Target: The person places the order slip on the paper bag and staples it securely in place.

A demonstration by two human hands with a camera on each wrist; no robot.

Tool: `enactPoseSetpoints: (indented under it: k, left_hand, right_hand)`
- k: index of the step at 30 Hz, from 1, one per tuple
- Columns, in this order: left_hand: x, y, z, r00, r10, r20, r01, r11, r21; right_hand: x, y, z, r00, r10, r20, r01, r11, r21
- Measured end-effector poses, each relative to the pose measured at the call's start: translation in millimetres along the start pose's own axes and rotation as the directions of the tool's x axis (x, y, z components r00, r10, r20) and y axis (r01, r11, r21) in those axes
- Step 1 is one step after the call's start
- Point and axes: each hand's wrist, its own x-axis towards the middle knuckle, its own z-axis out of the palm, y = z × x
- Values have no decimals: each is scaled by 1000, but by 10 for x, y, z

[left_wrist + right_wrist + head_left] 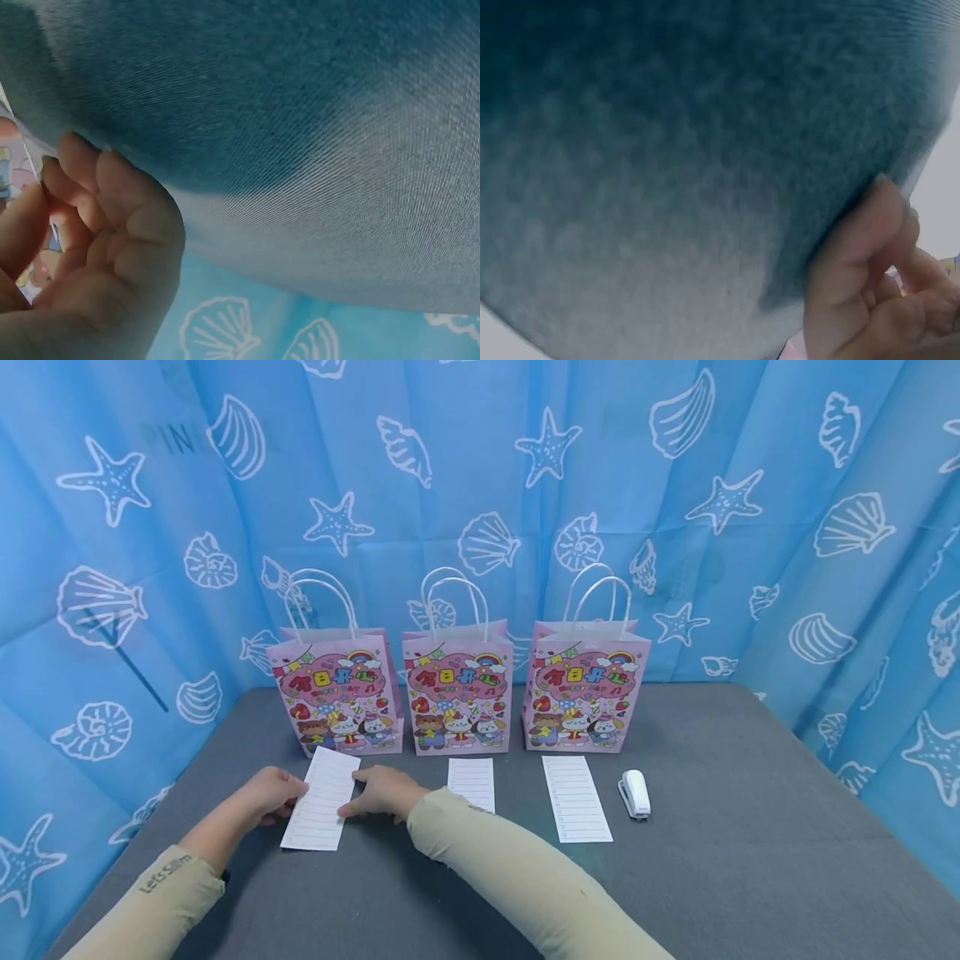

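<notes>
A white lined paper slip [318,802] is tilted slightly in front of the leftmost gift bag [337,693]. My left hand [273,795] pinches its left edge between thumb and fingertips; the left wrist view shows this left hand [105,240] with the slip's thin edge at the fingertips. At the slip's right edge, my right hand [386,792] grips it with thumb and index finger apart along the edge. In the right wrist view the right hand [877,277] is at the lower right, beside the pale slip [939,191].
Two more pink gift bags stand in the row, a middle bag [457,693] and a right bag [585,693]. Before them lie a partly covered slip [472,781] and another lined slip [577,797]. A white stapler [635,793] rests on the grey table [735,860], beside the right slip.
</notes>
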Motion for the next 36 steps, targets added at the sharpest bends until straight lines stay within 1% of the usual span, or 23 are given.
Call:
enactPoseSetpoints:
  k: [2,4,7,10,12,15,17,18,21,23,25,27,28,30,32,35,36]
  left_hand:
    - [-32,16,9,999,16,-39,-16,1000,0]
    - [-75,24,17,996,36,-77,-36,999,-4]
    - [-147,31,28,990,69,-124,-71,997,-9]
    - [-215,43,41,982,105,-159,-109,994,-17]
    - [-260,61,46,975,127,-181,-135,990,-34]
    - [-321,92,53,964,158,-212,-174,983,-58]
    - [-359,111,60,956,180,-231,-202,976,-78]
    - [-373,121,64,953,186,-239,-211,974,-84]
    - [-411,158,64,949,198,-245,-229,967,-108]
    - [-428,189,59,948,201,-247,-238,963,-127]
    - [-439,221,40,950,199,-242,-238,960,-144]
    - [-446,252,16,952,191,-241,-234,958,-164]
    - [-449,270,4,953,184,-241,-229,958,-173]
    - [-448,298,-19,957,167,-239,-214,959,-186]
    - [-446,323,-34,959,152,-241,-201,960,-196]
    - [-435,350,-44,960,139,-243,-190,961,-200]
    - [-429,356,-45,959,141,-245,-192,961,-200]
  right_hand:
    - [-1,21,-20,1000,26,-5,-25,988,152]
    - [4,35,-28,998,55,-24,-46,957,285]
    - [8,33,-26,993,101,-68,-60,889,454]
    - [9,8,-28,987,106,-123,-16,816,578]
    - [8,-26,-36,981,107,-165,21,775,631]
    - [8,-89,-57,965,116,-234,78,727,682]
    - [13,-132,-73,950,128,-284,117,698,706]
    - [14,-150,-84,943,129,-308,138,688,712]
    - [16,-191,-130,924,128,-361,199,646,737]
    - [11,-202,-166,915,128,-381,223,627,746]
    - [8,-211,-206,911,134,-389,234,610,757]
    - [5,-220,-241,906,140,-398,241,604,759]
    - [3,-227,-258,905,143,-401,245,596,765]
    - [1,-236,-284,900,141,-412,256,593,763]
    - [-2,-241,-307,894,129,-429,277,593,756]
    - [-9,-248,-338,884,116,-454,309,584,751]
    - [-10,-251,-349,881,112,-460,320,576,753]
